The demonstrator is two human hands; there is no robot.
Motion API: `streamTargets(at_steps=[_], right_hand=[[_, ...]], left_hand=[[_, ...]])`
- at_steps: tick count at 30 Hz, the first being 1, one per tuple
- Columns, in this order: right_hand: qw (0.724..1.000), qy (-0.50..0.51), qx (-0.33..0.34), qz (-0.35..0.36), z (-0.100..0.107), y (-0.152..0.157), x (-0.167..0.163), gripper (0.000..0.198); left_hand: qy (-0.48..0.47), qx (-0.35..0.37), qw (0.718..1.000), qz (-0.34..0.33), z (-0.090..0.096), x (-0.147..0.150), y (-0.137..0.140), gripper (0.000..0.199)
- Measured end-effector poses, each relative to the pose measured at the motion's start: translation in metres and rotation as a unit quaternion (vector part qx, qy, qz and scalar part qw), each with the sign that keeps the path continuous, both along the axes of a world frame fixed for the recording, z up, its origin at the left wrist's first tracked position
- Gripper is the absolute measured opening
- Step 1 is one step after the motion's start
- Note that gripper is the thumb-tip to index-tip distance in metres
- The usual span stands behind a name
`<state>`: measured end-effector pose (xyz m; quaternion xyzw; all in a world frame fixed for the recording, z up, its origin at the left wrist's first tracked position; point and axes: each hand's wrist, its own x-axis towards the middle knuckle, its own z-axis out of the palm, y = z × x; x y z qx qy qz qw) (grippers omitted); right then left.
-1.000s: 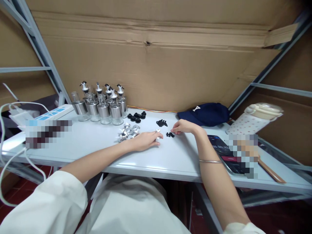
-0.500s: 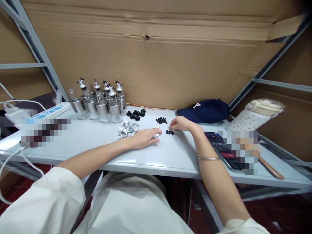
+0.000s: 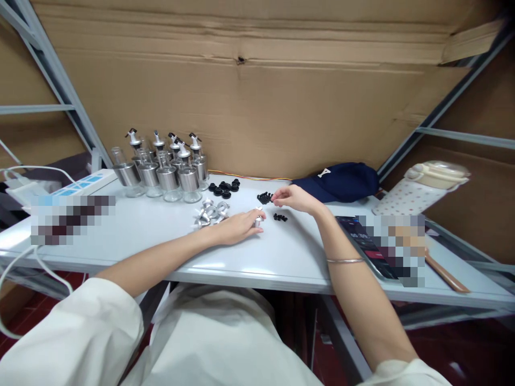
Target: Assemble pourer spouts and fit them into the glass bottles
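Observation:
My left hand (image 3: 237,227) rests on the table with its fingers closed round a silver bottle pourer top (image 3: 258,219). To the left of that hand lies a pile of similar silver pourer tops (image 3: 210,212). At the right edge of a small group of black flip levers (image 3: 264,198), the fingertips of my right hand (image 3: 295,198) are pinched together; what is between them is too small to make out. Small black pieces (image 3: 280,217) lie just below my right hand. Several black ring-shaped stoppers (image 3: 223,188) sit farther left.
Glass-and-steel bottles (image 3: 167,179), some with pourers fitted, stand at the back left beside a power strip (image 3: 90,185). At the right are a navy cap (image 3: 338,182), a phone (image 3: 368,246), a dotted tumbler (image 3: 414,193) and a brown handle (image 3: 446,272). Cardboard (image 3: 257,118) walls the back.
My right hand has moved up and left, from beside the small black pieces to the black levers. My left hand stays on the silver pourer top.

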<state>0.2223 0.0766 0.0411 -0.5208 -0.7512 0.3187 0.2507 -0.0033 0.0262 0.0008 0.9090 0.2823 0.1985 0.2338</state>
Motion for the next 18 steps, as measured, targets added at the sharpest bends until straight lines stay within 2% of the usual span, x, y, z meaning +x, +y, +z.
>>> streamTargets(at_steps=[4,7,9,12,18], right_hand=[[0.997,-0.025,0.003,0.067,-0.005,-0.002,-0.014,0.019],[0.991,-0.064,0.027,0.113,-0.006,-0.009,-0.031,0.019],[0.987,-0.089,0.038,0.13,-0.007,-0.014,-0.04,0.019],[0.981,-0.111,0.051,0.149,-0.011,-0.018,-0.05,0.02],[0.973,-0.142,0.082,0.162,-0.014,-0.02,-0.055,0.015]], left_hand=[[-0.117,-0.047,0.99,0.056,-0.001,0.001,0.001,0.025],[-0.23,-0.068,0.963,0.122,-0.003,0.001,0.002,0.026],[-0.27,-0.09,0.947,0.147,-0.004,0.001,0.003,0.026],[-0.28,-0.111,0.942,0.15,-0.005,0.002,0.005,0.027],[-0.24,-0.106,0.958,0.118,-0.003,0.002,0.004,0.023]])
